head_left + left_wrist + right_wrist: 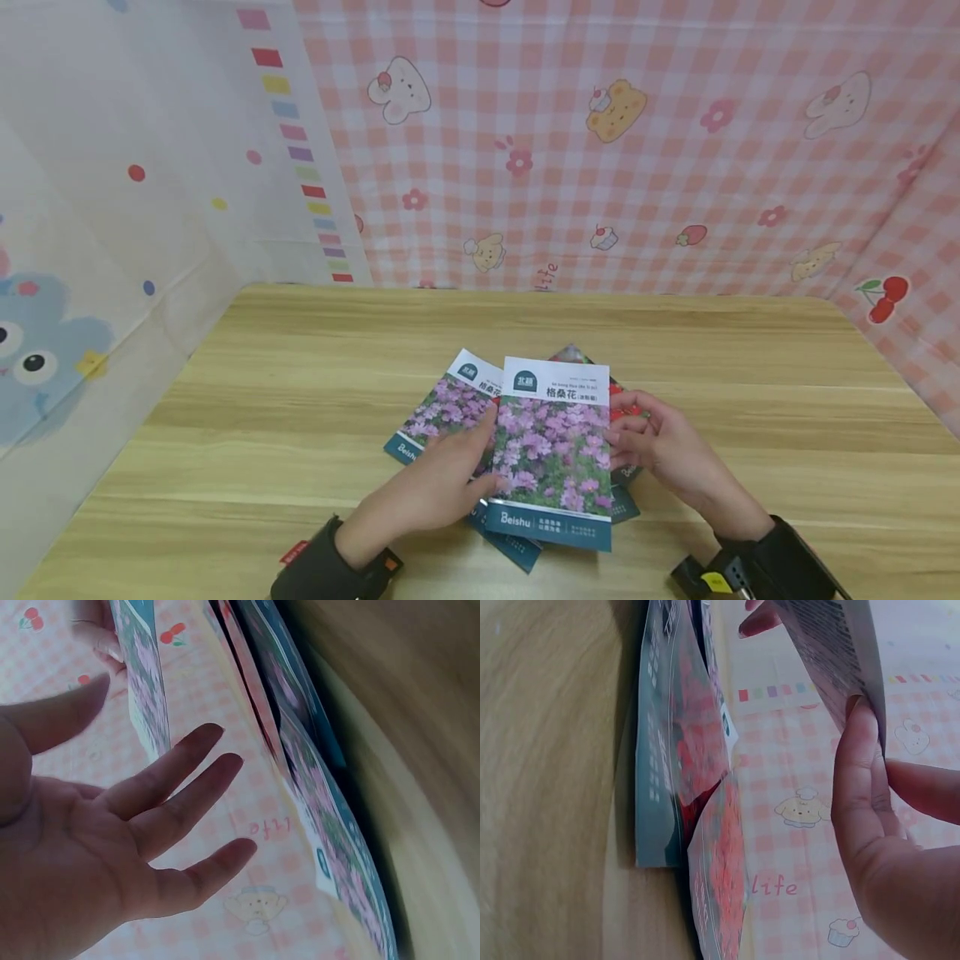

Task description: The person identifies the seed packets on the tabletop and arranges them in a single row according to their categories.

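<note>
My right hand [667,450] pinches the right edge of a flower seed packet [555,454] printed with pink-purple blossoms. In the right wrist view the thumb and fingers [859,772] grip its edge, its printed back showing. The packet is raised over a loose pile of similar packets. My left hand [435,492] is at the packet's left side; in the left wrist view its fingers [187,814] are spread with nothing in them. Under the left hand lies another purple-flower packet [450,408]. Red-flower packets [716,877] stick out at the right of the pile, partly hidden.
The pile lies on a wood-grain table [300,358]. Behind it hangs a pink checked cloth [465,167] with cartoon prints, and a white printed cloth [187,108] covers the left side. Each wrist wears a black band with a device.
</note>
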A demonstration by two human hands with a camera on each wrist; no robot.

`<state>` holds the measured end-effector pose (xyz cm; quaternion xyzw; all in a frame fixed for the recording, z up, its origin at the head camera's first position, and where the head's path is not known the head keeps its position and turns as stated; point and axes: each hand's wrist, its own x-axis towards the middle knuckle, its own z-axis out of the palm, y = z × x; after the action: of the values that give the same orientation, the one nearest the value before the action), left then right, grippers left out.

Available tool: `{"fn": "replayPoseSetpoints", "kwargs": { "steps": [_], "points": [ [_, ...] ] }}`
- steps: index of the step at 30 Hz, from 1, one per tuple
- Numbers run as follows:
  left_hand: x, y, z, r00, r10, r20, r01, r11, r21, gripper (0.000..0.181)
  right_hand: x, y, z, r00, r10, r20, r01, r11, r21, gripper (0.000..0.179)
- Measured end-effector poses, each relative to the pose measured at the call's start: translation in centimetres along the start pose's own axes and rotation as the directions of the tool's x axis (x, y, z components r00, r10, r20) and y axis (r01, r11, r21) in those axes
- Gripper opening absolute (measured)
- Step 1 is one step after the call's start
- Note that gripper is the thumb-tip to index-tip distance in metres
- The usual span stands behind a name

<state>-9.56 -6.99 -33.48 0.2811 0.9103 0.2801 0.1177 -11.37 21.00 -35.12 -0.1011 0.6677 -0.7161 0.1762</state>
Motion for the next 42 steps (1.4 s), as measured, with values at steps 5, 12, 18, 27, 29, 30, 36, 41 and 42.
{"fn": "replayPoseSetpoints", "kwargs": {
  "steps": [5, 12, 18, 27, 29, 30, 36, 41, 42],
  "points": [
    [0.2, 0.1, -0.1, 0.999, 0.017, -0.051, -0.021, 0.996, -0.087, 0.071, 0.0, 0.0, 0.1, 0.999, -0.032, 0.019, 0.032, 0.999, 0.040, 0.027],
    [0.4, 0.2, -0.1, 0.991, 0.001, -0.137, -0.025, 0.984, -0.174, 0.063, 0.0, 0.0, 0.3, 1.000, -0.029, 0.003, 0.029, 0.998, 0.054, 0.027],
    [0.5, 0.2, -0.1, 0.975, -0.022, -0.221, -0.029, 0.974, -0.226, 0.060, 0.0, -0.1, 0.6, 0.999, -0.049, -0.005, 0.049, 0.998, 0.026, 0.028],
    [0.4, 0.2, -0.3, 0.974, -0.085, -0.209, -0.007, 0.915, -0.404, 0.057, -0.1, -0.3, 1.2, 0.999, -0.052, -0.016, 0.052, 0.999, 0.004, 0.029],
    [0.4, 0.2, -0.4, 0.972, -0.096, -0.214, -0.004, 0.907, -0.421, 0.056, -0.1, -0.3, 1.3, 0.999, -0.046, -0.011, 0.046, 0.999, 0.000, 0.031],
    [0.4, 0.2, -0.4, 0.971, -0.101, -0.216, -0.001, 0.904, -0.427, 0.056, -0.1, -0.3, 1.3, 0.999, -0.039, -0.011, 0.039, 0.999, -0.008, 0.032],
    [0.2, 0.1, -0.8, 0.964, -0.124, -0.234, 0.014, 0.906, -0.422, 0.051, 0.0, -0.4, 1.4, 1.000, 0.007, 0.016, -0.005, 0.997, -0.072, 0.045],
    [0.0, 0.0, -1.5, 0.949, -0.165, -0.268, 0.035, 0.902, -0.430, 0.049, 0.0, -0.5, 1.7, 0.998, 0.007, 0.064, 0.003, 0.988, -0.154, 0.054],
    [-0.1, -0.1, -1.7, 0.946, -0.176, -0.272, 0.042, 0.899, -0.435, 0.049, 0.0, -0.6, 1.8, 0.997, 0.003, 0.073, 0.009, 0.985, -0.172, 0.055]
  ]
}}
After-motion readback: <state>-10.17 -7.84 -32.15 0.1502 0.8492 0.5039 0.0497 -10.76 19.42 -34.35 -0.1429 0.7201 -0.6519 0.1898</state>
